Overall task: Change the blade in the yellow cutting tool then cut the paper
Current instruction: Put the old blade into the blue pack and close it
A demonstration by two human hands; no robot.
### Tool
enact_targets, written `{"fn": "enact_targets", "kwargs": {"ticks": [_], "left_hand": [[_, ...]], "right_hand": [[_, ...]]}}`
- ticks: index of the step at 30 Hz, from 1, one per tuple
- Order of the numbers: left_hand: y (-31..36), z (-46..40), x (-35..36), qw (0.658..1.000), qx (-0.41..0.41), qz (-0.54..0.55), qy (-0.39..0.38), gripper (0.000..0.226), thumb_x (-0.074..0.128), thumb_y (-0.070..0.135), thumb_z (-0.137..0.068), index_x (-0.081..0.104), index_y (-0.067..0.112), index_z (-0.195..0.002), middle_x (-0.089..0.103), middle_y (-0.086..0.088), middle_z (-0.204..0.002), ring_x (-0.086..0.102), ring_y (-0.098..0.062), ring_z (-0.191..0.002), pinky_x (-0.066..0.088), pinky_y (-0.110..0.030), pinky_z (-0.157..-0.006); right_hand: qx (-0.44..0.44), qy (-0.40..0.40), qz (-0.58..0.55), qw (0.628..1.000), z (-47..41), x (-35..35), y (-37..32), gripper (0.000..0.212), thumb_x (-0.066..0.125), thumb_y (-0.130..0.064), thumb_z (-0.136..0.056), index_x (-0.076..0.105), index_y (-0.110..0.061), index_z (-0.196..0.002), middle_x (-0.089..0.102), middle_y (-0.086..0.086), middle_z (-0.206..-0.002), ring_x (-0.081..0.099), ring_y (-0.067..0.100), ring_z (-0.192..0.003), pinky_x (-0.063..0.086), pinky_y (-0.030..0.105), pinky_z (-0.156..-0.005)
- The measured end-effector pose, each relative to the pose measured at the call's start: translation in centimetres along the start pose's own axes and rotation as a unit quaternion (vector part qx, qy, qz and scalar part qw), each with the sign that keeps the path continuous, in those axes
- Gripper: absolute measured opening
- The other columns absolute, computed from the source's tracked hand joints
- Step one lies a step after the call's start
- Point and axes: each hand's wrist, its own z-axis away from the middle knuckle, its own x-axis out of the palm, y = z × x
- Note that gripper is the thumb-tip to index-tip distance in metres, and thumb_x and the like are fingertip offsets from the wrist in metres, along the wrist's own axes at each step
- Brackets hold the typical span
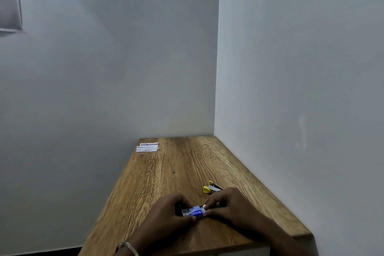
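Both hands meet over the near end of the wooden counter (178,172). The left hand (166,214) has its grip clamped on one end of a small blue-and-white blade packet (194,212), and the right hand (228,203) pinches the other end, fingertips together on it. The yellow cutting tool (211,188) lies on the counter just beyond the right hand, toward the right edge. The paper (147,147), printed, sits at the far left corner. A bangle (126,247) circles the left wrist.

Wooden table (176,172) set in a grey-walled corner (216,68)
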Motion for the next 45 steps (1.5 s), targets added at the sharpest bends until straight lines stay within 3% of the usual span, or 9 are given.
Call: {"fn": "enact_targets", "kwargs": {"ticks": [5, 9, 20, 24, 30, 34, 40, 45], "left_hand": [[0.13, -0.03, 0.00, 1.000, -0.004, 0.013, -0.001, 0.040, 0.076, 0.057, -0.065, 0.069, 0.028, -0.092, 0.070, 0.013, -0.093, 0.066, -0.001, -0.083, 0.058, -0.031, -0.078], [0.18, -0.06, 0.05, 1.000, -0.003, 0.013, -0.004, 0.035, 0.079, 0.051, -0.068, 0.070, 0.028, -0.093, 0.070, 0.012, -0.094, 0.066, -0.002, -0.084, 0.058, -0.032, -0.079], [0.12, 0.11, -0.13, 0.999, -0.003, 0.032, -0.010, 0.036, 0.078, 0.054, -0.066, 0.069, 0.030, -0.092, 0.071, 0.014, -0.094, 0.066, 0.001, -0.085, 0.059, -0.029, -0.079], [0.03, 0.07, -0.14, 0.999, -0.004, 0.030, -0.011, 0.040, 0.076, 0.057, -0.063, 0.069, 0.031, -0.093, 0.071, 0.014, -0.095, 0.067, 0.000, -0.085, 0.059, -0.031, -0.079], [0.00, 0.11, -0.16, 1.000, -0.002, 0.030, -0.007, 0.040, 0.076, 0.056, -0.063, 0.070, 0.030, -0.092, 0.071, 0.013, -0.093, 0.067, -0.002, -0.083, 0.059, -0.033, -0.078], [0.07, 0.13, -0.19, 0.999, -0.005, 0.036, -0.008, 0.042, 0.075, 0.058, -0.061, 0.070, 0.030, -0.092, 0.072, 0.013, -0.092, 0.068, -0.001, -0.083, 0.059, -0.032, -0.078], [0.21, 0.18, -0.28, 1.000, -0.002, 0.028, -0.005, 0.039, 0.077, 0.054, -0.064, 0.071, 0.028, -0.092, 0.072, 0.013, -0.092, 0.067, 0.001, -0.083, 0.059, -0.030, -0.078], [0.47, 0.26, -0.32, 0.999, -0.006, 0.035, -0.011, 0.036, 0.077, 0.050, -0.068, 0.070, 0.027, -0.095, 0.071, 0.012, -0.095, 0.067, -0.002, -0.085, 0.059, -0.031, -0.080]], "right_hand": [[-0.020, 0.001, 0.009, 1.000, 0.20, 0.12, -0.05, 0.024, 0.072, -0.053, -0.081, 0.075, -0.045, -0.103, 0.073, -0.027, -0.100, 0.066, -0.003, -0.098, 0.053, 0.015, -0.078], [-0.026, -0.018, 0.022, 0.999, 0.06, -0.24, -0.15, 0.021, 0.074, -0.045, -0.083, 0.077, -0.037, -0.102, 0.074, -0.022, -0.101, 0.068, -0.001, -0.099, 0.057, 0.025, -0.088], [-0.021, -0.006, 0.020, 1.000, 0.28, -0.36, -0.15, 0.020, 0.077, -0.043, -0.081, 0.078, -0.032, -0.097, 0.074, -0.020, -0.096, 0.067, 0.000, -0.096, 0.057, 0.025, -0.085], [-0.023, 0.001, 0.013, 1.000, 0.36, -0.32, -0.24, 0.022, 0.076, -0.046, -0.081, 0.076, -0.035, -0.099, 0.073, -0.023, -0.098, 0.066, -0.001, -0.098, 0.054, 0.017, -0.081], [-0.026, -0.022, 0.026, 0.999, 0.25, -0.28, -0.40, 0.019, 0.076, -0.032, -0.086, 0.078, -0.030, -0.104, 0.075, -0.017, -0.104, 0.066, -0.002, -0.101, 0.056, 0.023, -0.090], [-0.022, -0.010, 0.019, 1.000, 0.36, -0.13, -0.42, 0.029, 0.076, -0.042, -0.084, 0.074, -0.036, -0.113, 0.074, -0.021, -0.104, 0.066, -0.003, -0.100, 0.054, 0.014, -0.083], [-0.009, -0.004, -0.008, 1.000, -0.18, -0.02, -0.42, 0.055, 0.081, -0.034, -0.079, 0.062, -0.037, -0.130, 0.074, -0.016, -0.103, 0.068, -0.003, -0.101, 0.054, 0.014, -0.088], [-0.020, -0.019, 0.023, 0.999, -0.56, -0.38, -0.36, 0.050, 0.081, -0.040, -0.078, 0.066, -0.035, -0.126, 0.074, -0.013, -0.104, 0.069, -0.001, -0.098, 0.057, 0.019, -0.086]]}}
